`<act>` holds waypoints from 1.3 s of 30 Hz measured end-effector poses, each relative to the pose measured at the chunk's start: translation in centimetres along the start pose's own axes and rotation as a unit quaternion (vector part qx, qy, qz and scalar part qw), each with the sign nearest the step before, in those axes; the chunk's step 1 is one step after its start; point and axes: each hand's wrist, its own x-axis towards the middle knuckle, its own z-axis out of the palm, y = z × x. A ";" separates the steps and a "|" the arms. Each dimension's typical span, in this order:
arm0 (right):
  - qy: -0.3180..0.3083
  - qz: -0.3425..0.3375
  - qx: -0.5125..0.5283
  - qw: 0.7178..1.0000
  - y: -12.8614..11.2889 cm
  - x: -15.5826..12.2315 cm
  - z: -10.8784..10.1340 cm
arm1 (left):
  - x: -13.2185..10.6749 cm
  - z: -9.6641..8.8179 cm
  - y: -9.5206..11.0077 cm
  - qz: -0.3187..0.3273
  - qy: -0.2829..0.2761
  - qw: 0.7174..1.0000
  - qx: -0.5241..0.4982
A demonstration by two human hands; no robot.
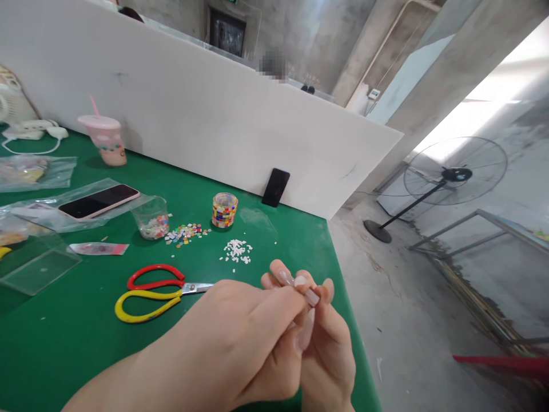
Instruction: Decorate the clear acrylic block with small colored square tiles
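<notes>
Close together near the table's right edge, my left hand [253, 332] and my right hand [330, 343] meet at the fingertips. The left fingers are pinched over the curled right fingers. Whatever lies between them, if anything, is hidden or too small to name. Beyond them is a scatter of small white tile pieces [237, 250]. A round clear container [224, 212] covered in coloured mosaic tiles stands behind that pile. Left of it are loose coloured tiles [184, 234] and a clear plastic cup [151, 220] with more pieces inside. Scissors [189, 289] with red and yellow handles lie partly behind my left hand.
A phone [99, 201] lies on plastic bags; another phone [276, 187] leans on the white partition [214, 126]. A pink cup with a straw [105, 140] stands at the back left. A clear plastic box [43, 266] sits at the left. A fan [457, 174] stands on the floor.
</notes>
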 end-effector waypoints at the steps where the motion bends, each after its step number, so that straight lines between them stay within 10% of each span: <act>1: -0.002 0.002 0.001 1.000 0.0 0.0 0.0 | 0.0 0.1 -0.1 0.005 0.005 1.000 0.010; 15: -0.011 -0.124 -0.175 0.977 0.2 0.3 0.6 | -0.1 -0.5 -0.2 -0.142 -0.083 0.972 -0.166; 26: 0.004 -0.183 -0.222 0.958 -0.1 0.6 0.6 | 0.8 -1.5 -0.4 -0.130 -0.108 0.949 -0.265; 34: 0.005 -0.187 -0.236 0.953 0.0 0.5 0.3 | 0.8 0.9 -0.2 -0.188 -0.029 0.861 -0.473; 39: 0.013 -0.200 -0.247 0.948 0.0 0.4 0.0 | 1.4 0.9 -0.1 -0.243 -0.065 0.748 -0.614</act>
